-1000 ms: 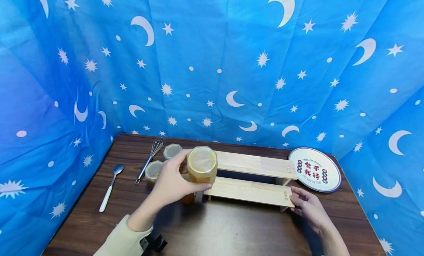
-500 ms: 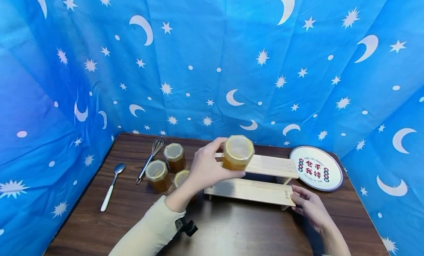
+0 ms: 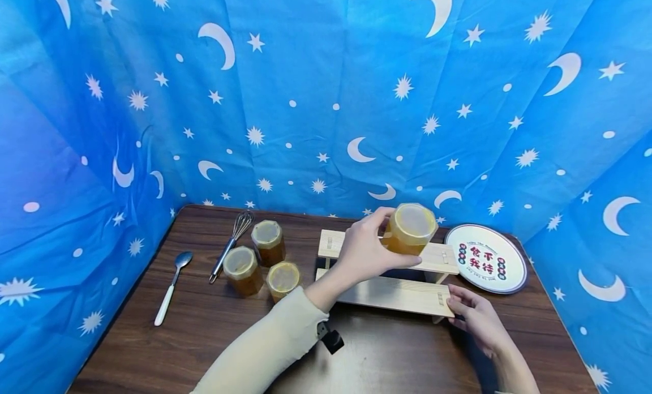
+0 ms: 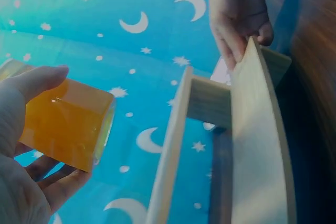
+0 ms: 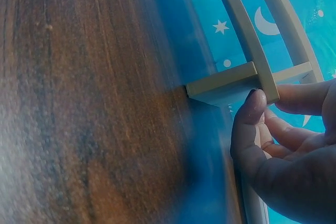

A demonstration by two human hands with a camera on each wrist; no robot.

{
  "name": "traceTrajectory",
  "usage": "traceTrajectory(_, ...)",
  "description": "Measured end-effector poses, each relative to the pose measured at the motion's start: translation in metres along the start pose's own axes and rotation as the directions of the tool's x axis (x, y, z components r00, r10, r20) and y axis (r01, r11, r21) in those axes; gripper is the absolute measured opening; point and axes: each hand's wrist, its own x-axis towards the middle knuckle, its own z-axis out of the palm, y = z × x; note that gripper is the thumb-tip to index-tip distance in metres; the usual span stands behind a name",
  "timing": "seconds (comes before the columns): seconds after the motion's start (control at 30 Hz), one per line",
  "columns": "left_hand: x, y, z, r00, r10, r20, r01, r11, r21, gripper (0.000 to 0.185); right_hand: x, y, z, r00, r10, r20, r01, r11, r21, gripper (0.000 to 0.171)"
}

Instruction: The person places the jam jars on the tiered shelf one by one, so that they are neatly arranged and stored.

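My left hand (image 3: pixel 368 248) grips a lidded jar (image 3: pixel 410 228) of amber contents, holding it up over the right part of a two-step wooden rack (image 3: pixel 402 295). In the left wrist view the jar (image 4: pixel 71 121) is clear of the rack's boards, with thumb on one side and fingers on the other. My right hand (image 3: pixel 476 317) pinches the right end of the rack's lower board; the right wrist view shows thumb (image 5: pixel 255 106) and fingers at the board's end. Three similar jars stand left of the rack: one at the back (image 3: pixel 268 242), one at left (image 3: pixel 243 271), one in front (image 3: pixel 283 279).
A whisk (image 3: pixel 231 244) and a white-handled spoon (image 3: pixel 172 288) lie on the dark wooden table (image 3: pixel 132 337) at left. Behind my right hand is a white plate (image 3: pixel 486 260) with red lettering. Blue star-and-moon cloth (image 3: pixel 305 99) surrounds the table's back and sides.
My left hand has carried its jar rightward, from the rack's left end to above its right part, uncovering the three standing jars. My right hand has stayed on the lower board.
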Motion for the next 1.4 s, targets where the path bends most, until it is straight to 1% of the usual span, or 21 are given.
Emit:
traceTrajectory(0.17,0.01,-0.005,0.024,1.0,-0.027,0.001,0.027,0.999,-0.02,0.079,-0.001,0.0,0.001,1.0,-0.008,0.003,0.008,1.0,-0.005,0.058)
traceTrajectory(0.37,0.019,-0.006,0.046,0.997,-0.083,-0.005,0.083,0.997,0.005,0.082,-0.002,0.0,0.0,1.0,-0.015,0.007,0.015,1.0,-0.003,0.059)
traceTrajectory(0.53,0.023,-0.006,0.06,0.994,-0.108,-0.006,0.108,0.993,0.049,0.082,-0.002,-0.002,0.0,1.0,-0.019,0.011,0.019,1.0,-0.003,0.059)
traceTrajectory(0.7,0.024,-0.01,0.07,0.992,-0.123,0.0,0.123,0.988,0.09,0.083,-0.002,-0.002,0.0,1.0,-0.006,0.005,0.006,1.0,-0.01,0.058)
traceTrajectory(0.83,0.024,-0.015,0.077,0.992,-0.125,0.014,0.124,0.988,0.09,0.082,-0.003,-0.002,0.0,1.0,-0.003,0.004,0.003,1.0,-0.008,0.058)
traceTrajectory(0.97,0.025,-0.017,0.081,0.993,-0.119,0.013,0.117,0.989,0.093,0.082,-0.003,-0.002,0.0,1.0,-0.005,-0.001,0.005,1.0,0.006,0.059)
traceTrajectory(1.1,0.027,-0.016,0.083,0.993,-0.118,0.011,0.116,0.988,0.106,0.083,-0.003,-0.001,0.0,1.0,-0.004,-0.004,0.004,1.0,0.008,0.059)
traceTrajectory(1.4,0.026,-0.016,0.081,0.991,-0.125,0.044,0.119,0.985,0.123,0.086,-0.001,0.002,0.0,1.0,-0.007,0.007,0.007,1.0,0.005,0.06)
